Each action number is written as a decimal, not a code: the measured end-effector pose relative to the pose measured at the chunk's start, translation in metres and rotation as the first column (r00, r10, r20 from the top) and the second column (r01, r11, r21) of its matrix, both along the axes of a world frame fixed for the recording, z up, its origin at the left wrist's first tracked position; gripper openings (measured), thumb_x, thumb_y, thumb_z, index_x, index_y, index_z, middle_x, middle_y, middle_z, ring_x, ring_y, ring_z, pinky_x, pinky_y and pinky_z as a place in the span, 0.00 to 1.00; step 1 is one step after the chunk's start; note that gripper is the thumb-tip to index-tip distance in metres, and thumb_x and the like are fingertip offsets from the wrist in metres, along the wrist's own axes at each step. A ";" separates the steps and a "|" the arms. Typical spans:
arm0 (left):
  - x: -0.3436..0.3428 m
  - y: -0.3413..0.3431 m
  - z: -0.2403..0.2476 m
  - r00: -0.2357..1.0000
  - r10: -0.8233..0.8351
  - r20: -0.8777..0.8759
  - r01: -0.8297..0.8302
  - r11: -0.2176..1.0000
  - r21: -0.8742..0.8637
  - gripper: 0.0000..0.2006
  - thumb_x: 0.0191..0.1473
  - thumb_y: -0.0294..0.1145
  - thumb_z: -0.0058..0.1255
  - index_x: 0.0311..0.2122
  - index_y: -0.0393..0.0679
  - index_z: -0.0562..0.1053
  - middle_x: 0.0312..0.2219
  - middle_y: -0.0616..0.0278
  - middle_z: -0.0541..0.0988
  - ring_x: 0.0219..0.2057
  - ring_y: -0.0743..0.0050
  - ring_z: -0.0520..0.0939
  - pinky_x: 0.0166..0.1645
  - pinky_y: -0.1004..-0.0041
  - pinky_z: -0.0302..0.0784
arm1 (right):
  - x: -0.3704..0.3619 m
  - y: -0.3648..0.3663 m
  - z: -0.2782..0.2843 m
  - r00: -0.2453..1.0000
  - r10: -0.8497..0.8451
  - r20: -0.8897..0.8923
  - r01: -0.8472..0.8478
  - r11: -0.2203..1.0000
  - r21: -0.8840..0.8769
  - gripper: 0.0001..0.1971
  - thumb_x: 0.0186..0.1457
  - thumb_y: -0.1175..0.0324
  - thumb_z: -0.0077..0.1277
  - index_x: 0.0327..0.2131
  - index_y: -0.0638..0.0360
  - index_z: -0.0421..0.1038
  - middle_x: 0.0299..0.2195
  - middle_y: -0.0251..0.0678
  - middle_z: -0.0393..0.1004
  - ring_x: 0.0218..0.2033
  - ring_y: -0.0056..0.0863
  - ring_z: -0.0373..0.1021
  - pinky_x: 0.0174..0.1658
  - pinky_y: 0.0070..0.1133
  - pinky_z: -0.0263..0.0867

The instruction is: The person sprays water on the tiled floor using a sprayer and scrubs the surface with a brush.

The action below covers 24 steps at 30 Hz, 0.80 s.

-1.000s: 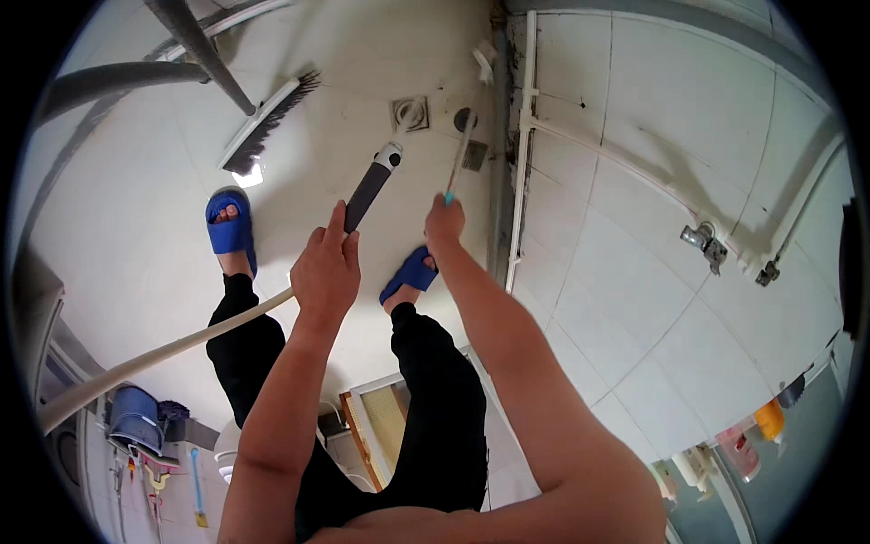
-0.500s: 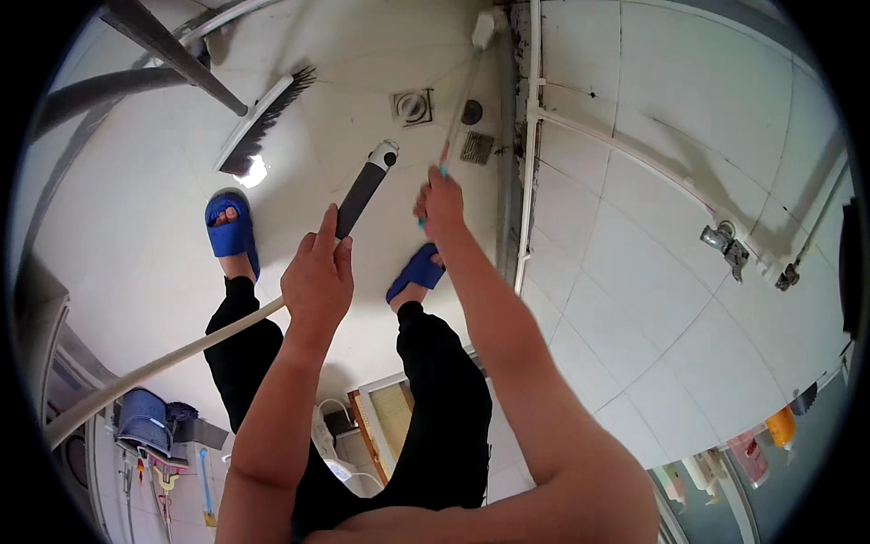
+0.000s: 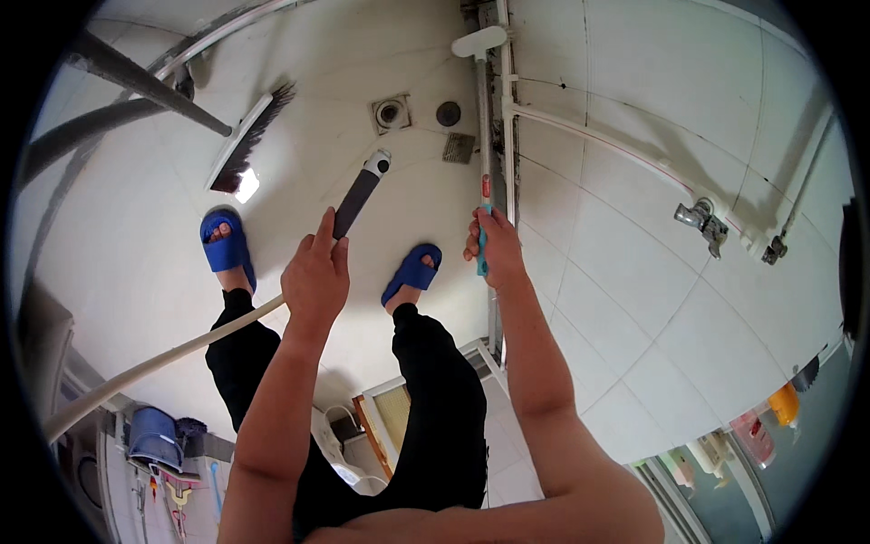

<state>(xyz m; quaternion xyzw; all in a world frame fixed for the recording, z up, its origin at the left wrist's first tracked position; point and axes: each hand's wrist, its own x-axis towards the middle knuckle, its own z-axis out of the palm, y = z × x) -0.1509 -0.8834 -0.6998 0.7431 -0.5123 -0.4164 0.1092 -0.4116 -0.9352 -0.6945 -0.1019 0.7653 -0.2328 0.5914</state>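
My left hand [image 3: 316, 276] grips a hose sprayer [image 3: 361, 192] with a dark grey body and a silver end, pointed away from me above the floor. From its near end a cream hose [image 3: 172, 352] runs down to the lower left. My right hand [image 3: 496, 243] is wrapped round the teal grip of a long-handled brush [image 3: 485, 118]. Its white head reaches the far end of the floor, beside the wall pipe; the underside of that head is hidden. Both hands are apart from each other.
A broom [image 3: 249, 140] with dark bristles lies at the far left. Near the floor drain [image 3: 390, 112] are a round dark cover [image 3: 449, 113] and a small grate [image 3: 459, 149]. White pipe [image 3: 589, 134] and a metal tap [image 3: 702, 225] line the right wall. Blue slippers [image 3: 227, 245] are on my feet.
My right hand has moved right and slightly nearer, bringing the brush upright along the wall's edge. My left hand still holds the sprayer in nearly the same place. The view has shifted a little.
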 end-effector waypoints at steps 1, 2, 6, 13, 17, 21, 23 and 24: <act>0.000 0.000 -0.001 1.000 -0.007 -0.007 0.007 1.000 -0.003 0.20 0.55 0.36 0.45 0.54 0.48 0.65 0.24 0.56 0.74 0.24 0.55 0.78 0.27 0.60 0.72 | -0.006 -0.002 0.001 0.995 0.073 -0.063 -0.072 0.997 0.017 0.11 0.59 0.60 0.42 0.31 0.57 0.63 0.14 0.27 0.58 0.09 0.18 0.55 0.11 0.18 0.53; 0.000 -0.001 -0.001 1.000 -0.010 -0.008 0.010 1.000 -0.009 0.20 0.55 0.36 0.45 0.54 0.48 0.65 0.24 0.56 0.74 0.24 0.55 0.78 0.27 0.60 0.72 | -0.011 0.002 0.004 0.995 0.070 -0.065 -0.069 0.998 0.012 0.11 0.59 0.60 0.42 0.31 0.57 0.63 0.14 0.27 0.58 0.09 0.18 0.55 0.11 0.18 0.53; 0.002 0.000 0.003 0.996 -0.084 -0.011 0.084 0.993 0.079 0.21 0.54 0.37 0.45 0.54 0.48 0.65 0.24 0.56 0.75 0.24 0.54 0.78 0.27 0.59 0.72 | -0.038 0.073 0.015 0.860 0.381 -0.338 -0.345 0.924 0.166 0.14 0.60 0.60 0.41 0.30 0.61 0.64 0.13 0.29 0.60 0.08 0.18 0.58 0.10 0.19 0.56; 0.002 0.012 -0.003 0.984 -0.159 -0.078 0.163 0.985 0.054 0.21 0.53 0.38 0.46 0.53 0.48 0.66 0.23 0.57 0.74 0.23 0.56 0.78 0.26 0.61 0.73 | -0.035 0.159 0.035 0.897 0.334 -0.289 -0.251 0.924 0.290 0.15 0.60 0.58 0.41 0.27 0.60 0.62 0.12 0.27 0.58 0.08 0.17 0.56 0.10 0.19 0.54; -0.002 0.010 0.005 0.974 -0.202 -0.106 0.218 0.961 0.171 0.21 0.53 0.36 0.47 0.53 0.48 0.65 0.25 0.54 0.75 0.26 0.53 0.78 0.29 0.60 0.73 | -0.038 0.182 0.031 0.931 0.246 -0.270 -0.164 0.942 0.294 0.14 0.60 0.59 0.40 0.27 0.60 0.63 0.12 0.28 0.59 0.08 0.17 0.56 0.11 0.18 0.54; -0.002 0.018 0.002 0.975 -0.198 -0.097 0.209 0.970 0.121 0.21 0.53 0.36 0.47 0.52 0.48 0.66 0.25 0.54 0.75 0.26 0.53 0.78 0.29 0.60 0.73 | -0.038 0.172 0.034 0.975 0.088 -0.206 -0.036 0.969 0.245 0.12 0.60 0.60 0.38 0.28 0.56 0.61 0.13 0.27 0.58 0.08 0.17 0.54 0.11 0.17 0.52; -0.001 0.023 0.001 0.975 -0.199 -0.102 0.212 0.969 0.131 0.20 0.53 0.36 0.47 0.52 0.48 0.66 0.25 0.54 0.75 0.26 0.53 0.78 0.29 0.60 0.73 | -0.042 0.170 0.044 0.993 0.013 -0.116 0.026 0.946 0.324 0.11 0.60 0.59 0.39 0.28 0.53 0.58 0.15 0.26 0.58 0.10 0.17 0.54 0.12 0.18 0.51; -0.003 0.024 0.000 0.973 -0.213 -0.093 0.222 0.971 0.091 0.20 0.53 0.37 0.47 0.52 0.49 0.67 0.23 0.56 0.75 0.24 0.55 0.78 0.28 0.61 0.73 | -0.045 0.174 0.044 0.993 0.013 -0.119 0.026 0.946 0.324 0.11 0.60 0.59 0.39 0.28 0.53 0.58 0.15 0.26 0.58 0.10 0.17 0.54 0.12 0.18 0.51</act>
